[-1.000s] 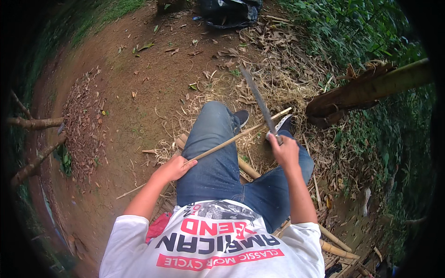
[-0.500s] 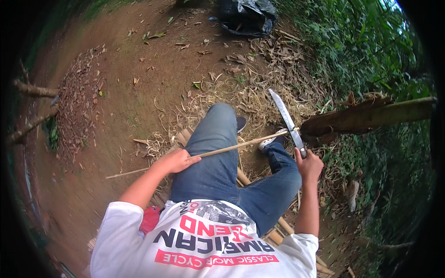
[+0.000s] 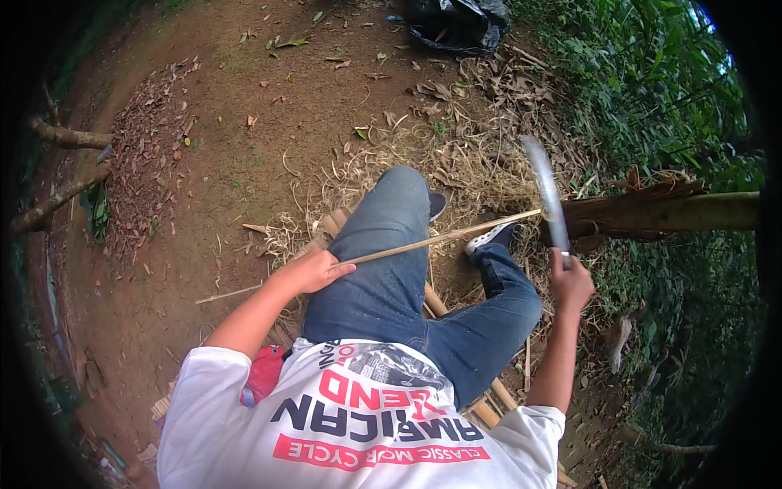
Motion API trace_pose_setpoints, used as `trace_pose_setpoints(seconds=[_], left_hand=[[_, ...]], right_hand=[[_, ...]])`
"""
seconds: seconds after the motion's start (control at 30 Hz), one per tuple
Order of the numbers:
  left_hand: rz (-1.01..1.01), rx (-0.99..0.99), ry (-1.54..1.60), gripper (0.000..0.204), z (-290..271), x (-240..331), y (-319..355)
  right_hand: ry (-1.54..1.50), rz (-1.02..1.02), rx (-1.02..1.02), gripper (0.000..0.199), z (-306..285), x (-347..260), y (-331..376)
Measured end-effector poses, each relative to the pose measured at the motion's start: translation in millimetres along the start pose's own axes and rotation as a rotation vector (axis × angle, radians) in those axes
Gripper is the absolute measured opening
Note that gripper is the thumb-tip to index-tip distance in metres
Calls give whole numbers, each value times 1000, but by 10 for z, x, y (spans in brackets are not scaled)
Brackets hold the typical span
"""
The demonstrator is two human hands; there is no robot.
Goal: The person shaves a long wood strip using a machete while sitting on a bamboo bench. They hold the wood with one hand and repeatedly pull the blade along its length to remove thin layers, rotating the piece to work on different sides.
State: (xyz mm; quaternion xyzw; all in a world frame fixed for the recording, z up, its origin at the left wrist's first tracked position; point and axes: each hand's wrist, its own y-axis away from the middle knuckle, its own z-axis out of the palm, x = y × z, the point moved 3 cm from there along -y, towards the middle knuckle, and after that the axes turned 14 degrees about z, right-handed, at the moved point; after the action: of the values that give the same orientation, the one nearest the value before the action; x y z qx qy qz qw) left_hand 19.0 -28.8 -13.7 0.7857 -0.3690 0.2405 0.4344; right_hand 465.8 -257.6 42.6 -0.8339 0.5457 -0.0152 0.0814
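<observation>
Machete [image 3: 544, 189] now further upright in gripping right hand [image 3: 570, 284]; left hand [image 3: 308, 271], closed around thin bamboo strip [image 3: 423, 243], unmoved.

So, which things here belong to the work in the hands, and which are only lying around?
In use:
- thin bamboo strip, pressed on the thigh by the left hand
- long blade, raised in the right hand
- thick bamboo pole beside the blade

Lying about:
- black bag
- dry shavings on the ground
- cut branches

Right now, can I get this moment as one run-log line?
left hand: holds thin stick across thigh | right hand: grips long knife, blade raised, blurred | setting: dirt ground, thick bamboo pole
</observation>
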Motion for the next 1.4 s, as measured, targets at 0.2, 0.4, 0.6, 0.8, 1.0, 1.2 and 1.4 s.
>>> trace_pose_setpoints(seconds=[0.2, 0.4, 0.6, 0.8, 1.0, 1.2, 1.4], left_hand=[[35, 41, 66, 69, 16, 83, -133], [0, 24, 104, 68, 21, -28, -125], [24, 61, 141, 70, 16, -45, -131], [30, 70, 141, 72, 33, -71, -134], [0, 58, 180, 75, -27, -30, -129], [-24, -40, 154, 86, -42, -280, -280], [-232, -290, 244, 80, -249, -110, -281]], right_hand=[[-110, 404, -146, 72, 52, 687, -7], [-933, 543, -460, 63, 804, 141, 785], [-1248, 694, -759, 42, 965, -605, 1530], [-1255, 607, -805, 33, 891, -573, 1610], [-1514, 579, -651, 23, 497, -758, 1475], [-964, 49, -612, 17, 211, -1011, 1152], [-267, -51, -376, 21, 216, -987, 925]])
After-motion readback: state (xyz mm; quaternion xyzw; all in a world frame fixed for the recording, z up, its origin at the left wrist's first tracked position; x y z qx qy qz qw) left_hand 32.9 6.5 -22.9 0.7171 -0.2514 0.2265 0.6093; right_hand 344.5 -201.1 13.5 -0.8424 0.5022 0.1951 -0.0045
